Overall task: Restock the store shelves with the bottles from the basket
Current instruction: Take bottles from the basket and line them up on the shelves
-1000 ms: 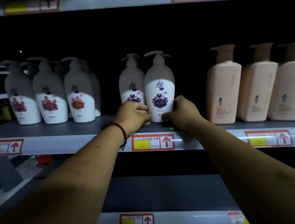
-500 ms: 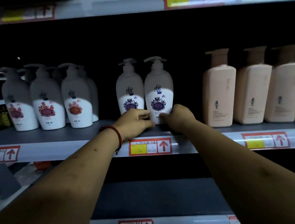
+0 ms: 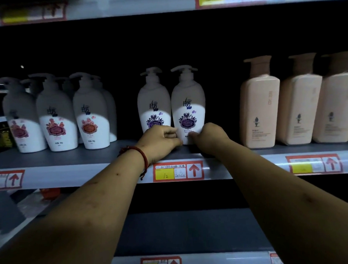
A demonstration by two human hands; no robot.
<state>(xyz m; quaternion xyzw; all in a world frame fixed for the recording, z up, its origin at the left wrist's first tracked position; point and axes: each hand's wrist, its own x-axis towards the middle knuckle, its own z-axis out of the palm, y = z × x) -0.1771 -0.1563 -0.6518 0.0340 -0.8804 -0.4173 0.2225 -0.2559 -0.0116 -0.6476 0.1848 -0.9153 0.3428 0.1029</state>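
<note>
**Hands draw together at the foot of the purple-label pump bottle [image 3: 188, 111]**

Since the frame a second ago, the right hand [image 3: 209, 136] has slid from the bottle's right flank round to its lower front. The left hand [image 3: 161, 140] has closed in to meet it, so the two now sit almost knuckle to knuckle.

At the far left of the grey shelf [image 3: 70, 156] stands a cluster of red-label pump bottles [image 3: 57, 119], upright, several deep and close together. Right of a dark gap stands a second purple-label bottle [image 3: 154, 108], just beside the one being handled; both are upright near the shelf's front edge.

The left hand, with a red cord bracelet [image 3: 143, 159] on its wrist, is curled in front of the second bottle's base, its fingertips against the handled bottle's lower left edge. The right hand is curled too, one digit laid across the bottom of that bottle's label and the rest hidden behind the knuckles. Whether either hand truly grips the bottle or only presses on it cannot be told.

Below the hands a red-framed price tag [image 3: 178, 171] with a yellow patch and an up arrow is fixed to the shelf lip. To the right, well apart from the hands, three peach rectangular bottles [image 3: 299, 110] stand side by side, upright
</note>
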